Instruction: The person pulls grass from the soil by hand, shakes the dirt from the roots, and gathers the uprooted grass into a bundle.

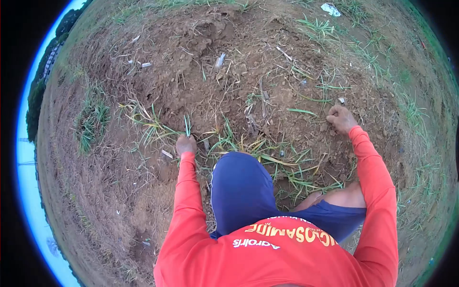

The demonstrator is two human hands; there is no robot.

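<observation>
My left hand (pixel 186 144) is closed at the left of my bent knee, low over the soil. Narrow green blades, a tuft of grass (pixel 187 125), stick up from its fingers. Beside it, a yellowing grass clump (pixel 152 125) leans across the dirt. Out to the right, my right hand (pixel 341 118) is curled with its fingers pressed together near the ground. Whatever those fingers hold, if anything, is hidden. Just above that hand sits a small white bit (pixel 341 100), and loose green blades (pixel 302 111) lie to its left.
Brown, cloddy soil (pixel 191 71) surrounds me. More grass (pixel 291 167) grows around my knee (pixel 241 179) and foot. Pale scraps (pixel 220 60), a white piece of litter (pixel 331 9) and a thin stick (pixel 284 53) lie farther out. Another green clump (pixel 93 122) stands at the left.
</observation>
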